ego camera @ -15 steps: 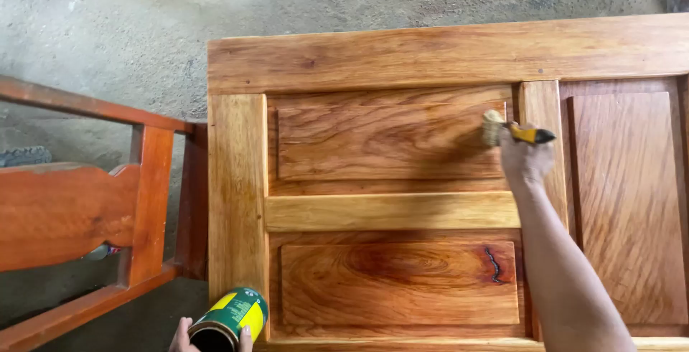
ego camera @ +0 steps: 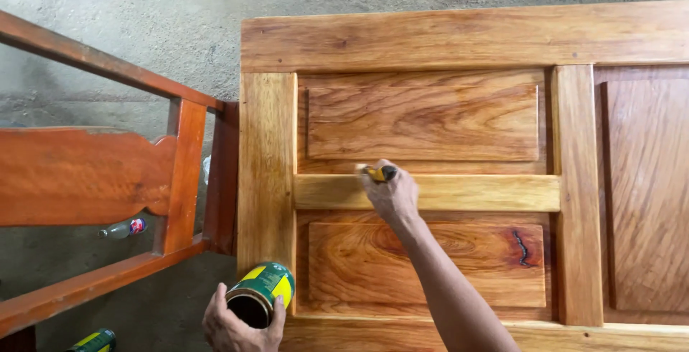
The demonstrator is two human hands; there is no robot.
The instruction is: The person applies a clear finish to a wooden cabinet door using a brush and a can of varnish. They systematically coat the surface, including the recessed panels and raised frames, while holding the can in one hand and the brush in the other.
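Here right hand holds brush on door.

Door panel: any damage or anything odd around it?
One mark: a dark, crooked crack or knot at the right end of the lower panel, black against the orange grain. A plastic bottle and a can lie on the concrete floor beneath the chair frame. No spills visible.

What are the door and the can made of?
Door: solid wood by its look, strong grain and a dark knot, glossy orange as if varnished. Can in the left hand: probably metal, a thin round rim, green and yellow label.
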